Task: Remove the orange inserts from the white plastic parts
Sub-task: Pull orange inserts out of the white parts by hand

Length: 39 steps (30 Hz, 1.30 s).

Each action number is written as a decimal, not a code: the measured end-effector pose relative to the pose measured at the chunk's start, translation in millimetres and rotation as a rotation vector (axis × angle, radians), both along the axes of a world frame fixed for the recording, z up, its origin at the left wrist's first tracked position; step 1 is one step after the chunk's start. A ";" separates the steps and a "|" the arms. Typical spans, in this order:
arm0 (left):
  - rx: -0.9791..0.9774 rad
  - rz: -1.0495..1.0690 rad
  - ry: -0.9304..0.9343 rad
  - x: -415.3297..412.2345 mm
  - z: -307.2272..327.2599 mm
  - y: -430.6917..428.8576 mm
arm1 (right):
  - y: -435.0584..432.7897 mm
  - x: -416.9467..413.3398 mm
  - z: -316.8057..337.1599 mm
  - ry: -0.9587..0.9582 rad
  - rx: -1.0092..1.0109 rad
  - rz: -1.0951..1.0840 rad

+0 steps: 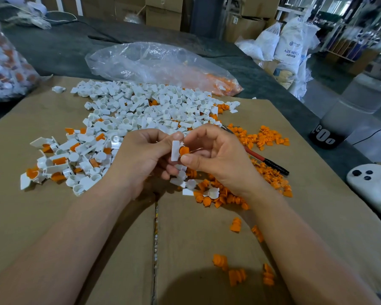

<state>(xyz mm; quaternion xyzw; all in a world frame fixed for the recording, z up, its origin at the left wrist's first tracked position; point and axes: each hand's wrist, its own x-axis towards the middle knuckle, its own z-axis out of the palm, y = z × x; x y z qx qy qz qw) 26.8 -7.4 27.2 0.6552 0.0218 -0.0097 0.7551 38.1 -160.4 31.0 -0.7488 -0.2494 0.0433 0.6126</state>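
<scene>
My left hand (141,159) pinches a white plastic part (175,150) between thumb and fingers at the centre of the view. An orange insert (183,150) sticks out of that part. My right hand (216,159) pinches the orange insert with thumb and forefinger and also holds a red-handled tool (256,155) that runs back under the palm. A big heap of white parts (141,106), some with orange inserts, lies behind and left of my hands. Loose orange inserts (262,137) lie scattered to the right and below my wrists.
Everything lies on a flattened cardboard sheet (53,216) over a dark table. A clear plastic bag (163,64) with orange pieces lies behind the heap, another filled bag (7,62) at far left. A white controller (370,181) sits at the right edge.
</scene>
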 end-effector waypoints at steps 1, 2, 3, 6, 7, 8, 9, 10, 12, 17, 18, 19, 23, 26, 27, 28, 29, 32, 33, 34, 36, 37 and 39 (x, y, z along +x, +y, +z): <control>0.003 0.005 -0.004 -0.2 0.6 0.1 | 0.4 0.3 -0.3 0.002 0.004 0.003; 0.003 0.009 -0.009 -0.6 0.5 0.1 | 0.7 0.4 -1.0 0.002 0.005 0.000; 0.001 0.011 -0.016 -1.1 0.5 -0.6 | 0.7 0.7 -1.3 0.005 0.003 -0.003; -0.031 0.021 -0.061 -2.2 0.2 -2.4 | 0.9 1.9 -1.3 0.016 -0.020 -0.017; -0.050 0.023 -0.078 -2.4 0.7 -2.3 | 0.6 2.2 -1.0 0.023 -0.020 -0.027; -0.067 0.021 -0.095 -2.3 1.2 -1.4 | -0.4 2.9 -0.3 0.028 -0.022 -0.041; -0.074 0.015 -0.108 -2.0 1.6 -0.1 | -1.3 3.2 0.4 0.029 -0.033 -0.054; -0.059 -0.001 -0.119 -1.7 1.8 1.3 | -2.1 3.5 0.8 0.027 -0.046 -0.063; 0.010 -0.050 -0.134 -2.3 1.5 2.9 | -3.2 3.0 1.4 0.021 -0.066 -0.063; 0.123 -0.078 -0.146 -3.1 0.9 3.3 | -3.3 3.0 0.9 0.001 -0.124 -0.076; 0.131 -0.080 -0.140 -3.1 1.2 3.5 | -3.1 3.0 0.4 0.001 -0.128 -0.079; 0.131 -0.077 -0.130 -2.8 1.4 3.9 | -2.7 3.0 -0.3 -0.003 -0.131 -0.081; 0.087 -0.059 -0.102 -0.7 0.7 5.5 | -0.4 1.0 -0.3 -0.067 -0.105 -0.045; 0.053 -0.086 -0.067 -0.9 1.3 5.3 | 0.8 -0.9 -0.6 -0.159 -0.076 -0.009; 0.039 -0.094 -0.054 -1.2 1.4 5.4 | 0.8 -0.6 -1.0 -0.172 -0.068 -0.017; 0.025 -0.101 -0.044 -1.0 1.9 5.6 | 0.9 -0.3 -1.3 -0.180 -0.056 -0.024; 0.016 -0.108 -0.039 -0.8 2.2 5.8 | 1.0 -0.3 -1.5 -0.187 -0.045 -0.028; 0.018 -0.121 -0.035 -0.3 2.6 6.0 | 0.7 -1.0 -1.7 -0.209 -0.046 -0.042; 0.021 -0.125 -0.032 -0.5 2.4 5.6 | 0.2 -0.9 -1.9 -0.216 -0.051 -0.049; 0.021 -0.129 -0.028 -1.0 2.1 5.2 | -0.3 -0.4 -2.7 -0.220 -0.053 -0.056; 0.020 -0.133 -0.023 -1.4 1.9 4.7 | -1.2 0.1 -3.3 -0.222 -0.049 -0.064; 0.019 -0.131 -0.022 -1.6 1.7 4.4 | -1.3 0.2 -3.6 -0.221 -0.047 -0.068; 0.020 -0.126 -0.019 -1.7 1.8 4.0 | -1.1 -0.8 -4.1 -0.205 -0.041 -0.080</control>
